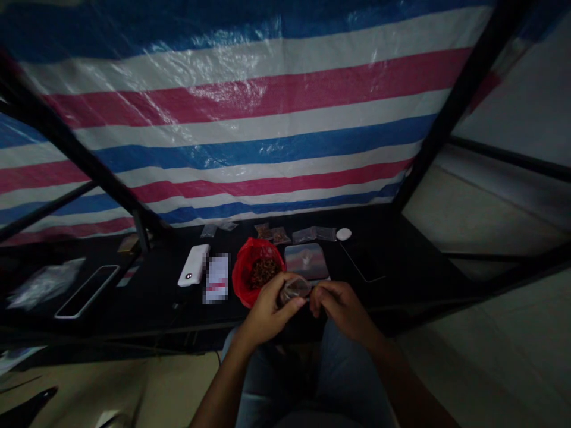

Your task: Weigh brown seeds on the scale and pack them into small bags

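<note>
My left hand (266, 310) is curled around a small clear plastic pouch (294, 289) with brown contents, held just above the front edge of the black table (392, 267). My right hand (339, 303) pinches the pouch's right end with closed fingers. Right behind my hands sits a red plastic bag (244, 268), open, with brown dried bits (264, 271) inside. A small digital scale (307, 260) with a shiny platform stands just right of the red bag.
Several small filled pouches (279, 235) and a white round object (344, 234) lie along the table's back edge. A white power bank (193, 265), a white packet (217, 277) and a phone (87, 290) lie to the left. A striped tarp (250, 119) hangs behind.
</note>
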Available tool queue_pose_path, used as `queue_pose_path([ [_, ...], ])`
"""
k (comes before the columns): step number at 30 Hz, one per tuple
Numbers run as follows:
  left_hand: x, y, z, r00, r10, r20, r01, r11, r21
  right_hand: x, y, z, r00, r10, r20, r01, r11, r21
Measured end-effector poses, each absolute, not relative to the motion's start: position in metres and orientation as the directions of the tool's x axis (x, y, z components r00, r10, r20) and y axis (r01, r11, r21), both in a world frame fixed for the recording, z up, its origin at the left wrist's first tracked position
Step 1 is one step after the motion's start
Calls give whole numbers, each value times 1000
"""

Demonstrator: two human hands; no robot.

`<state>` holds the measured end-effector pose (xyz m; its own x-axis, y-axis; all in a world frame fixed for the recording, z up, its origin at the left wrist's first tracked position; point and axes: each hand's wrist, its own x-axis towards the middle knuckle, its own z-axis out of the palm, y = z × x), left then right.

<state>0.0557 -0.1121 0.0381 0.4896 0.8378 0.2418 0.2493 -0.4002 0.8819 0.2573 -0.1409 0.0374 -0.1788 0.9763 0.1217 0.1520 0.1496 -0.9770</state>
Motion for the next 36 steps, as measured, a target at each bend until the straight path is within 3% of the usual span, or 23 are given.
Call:
queue_pose_path([
  [4,34,-73,64,462,848,260,463,-481,744,284,-118,15,-6,991,137,202,136,-970],
  [8,6,-31,95,532,838,119,783,-541,308,310,-96,-20,168,971,172,288,119,-950],
  [11,-3,-14,108,559,826,-74,827,-562,-12,317,-92,-37,181,970,162,312,99,-945],
  [14,-1,-9,112,578,779,-243,765,-621,-170,317,-94,-42,134,977,163,335,111,-936],
  [25,18,-1,121,596,690,-410,607,-722,-333,319,-97,-46,80,983,164,382,122,-916],
  [36,17,3,136,609,687,-398,603,-726,-331,318,-98,-47,51,980,190,402,154,-903],
])
